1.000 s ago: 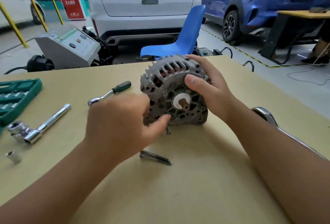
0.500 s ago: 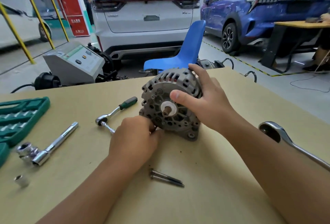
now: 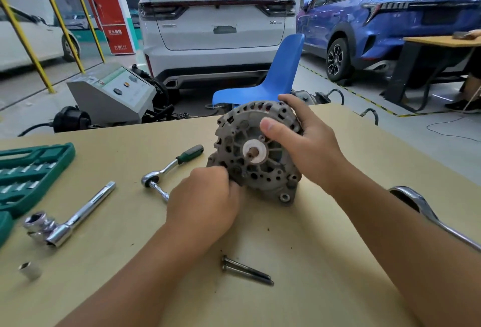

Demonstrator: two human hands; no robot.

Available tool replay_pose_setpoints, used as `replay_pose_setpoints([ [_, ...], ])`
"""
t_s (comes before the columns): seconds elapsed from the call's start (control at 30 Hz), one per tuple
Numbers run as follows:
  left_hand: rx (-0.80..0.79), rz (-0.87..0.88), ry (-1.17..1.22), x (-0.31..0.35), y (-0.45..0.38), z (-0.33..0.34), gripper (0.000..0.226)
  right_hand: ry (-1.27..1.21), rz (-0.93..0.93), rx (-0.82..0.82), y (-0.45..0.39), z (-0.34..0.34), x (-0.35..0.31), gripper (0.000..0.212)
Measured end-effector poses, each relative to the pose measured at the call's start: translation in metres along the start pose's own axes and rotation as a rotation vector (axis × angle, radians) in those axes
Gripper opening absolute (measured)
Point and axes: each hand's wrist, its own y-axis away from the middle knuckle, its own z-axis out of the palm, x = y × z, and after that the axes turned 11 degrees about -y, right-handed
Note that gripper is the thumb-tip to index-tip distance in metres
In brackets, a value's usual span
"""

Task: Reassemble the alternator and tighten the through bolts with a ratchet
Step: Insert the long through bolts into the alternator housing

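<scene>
The grey alternator [image 3: 256,154] stands on edge on the tan table [image 3: 325,261], its shaft end with a white ring facing me. My right hand [image 3: 309,144] grips its upper right side, thumb across the front face. My left hand [image 3: 205,196] is curled against the lower left rim, fingertips pinching there; the through bolt seen at that spot earlier is hidden behind the hand. Two loose through bolts [image 3: 247,270] lie side by side in front of me. A green-handled ratchet [image 3: 170,169] with an extension lies just left of the alternator.
A chrome socket handle [image 3: 75,218] and a loose socket [image 3: 30,270] lie at the left, beside a green socket case [image 3: 31,170]. A chrome wrench [image 3: 429,213] lies by my right forearm. A blue chair [image 3: 273,79] and parked cars stand beyond the table.
My left hand has closed in on the alternator's lower left rim and covered the bolt there. The right hand has kept its grip while the alternator turned slightly.
</scene>
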Motion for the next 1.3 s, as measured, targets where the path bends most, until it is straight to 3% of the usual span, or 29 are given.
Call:
replay_pose_setpoints([
  [0.1,0.049,-0.009,0.03,0.006,-0.015,-0.009,0.031,-0.101,0.143,-0.027,-0.023,-0.008,-0.002,0.068],
  [0.2,0.075,0.008,-0.003,0.012,-0.031,-0.016,0.031,-0.116,0.148,-0.04,-0.043,-0.013,0.001,0.051],
  [0.37,0.178,0.104,-0.167,0.014,-0.052,-0.021,0.025,-0.215,0.234,-0.041,-0.06,-0.02,0.018,0.054],
  [0.5,0.141,0.148,-0.03,0.013,-0.072,-0.03,0.011,-0.175,0.253,-0.045,-0.068,-0.026,0.025,0.051],
  [0.63,0.156,0.351,0.068,-0.002,-0.079,-0.043,0.008,-0.199,0.259,-0.051,-0.071,-0.026,0.028,0.05],
  [0.77,0.167,0.455,0.04,-0.009,-0.083,-0.042,0.013,-0.259,0.252,-0.047,-0.071,-0.023,0.031,0.052],
  [1.0,0.391,0.317,0.019,-0.005,-0.077,-0.023,0.052,-0.296,0.249,-0.066,-0.072,-0.024,0.036,0.055],
  [1.07,0.371,0.361,0.104,-0.013,-0.079,-0.025,0.041,-0.294,0.25,-0.079,-0.072,-0.024,0.035,0.055],
  [1.17,0.252,0.582,0.164,-0.021,-0.084,-0.031,0.01,-0.294,0.251,-0.082,-0.072,-0.024,0.035,0.054],
  [1.3,0.337,0.575,0.186,-0.015,-0.081,-0.027,0.009,-0.293,0.253,-0.069,-0.071,-0.022,0.034,0.056],
])
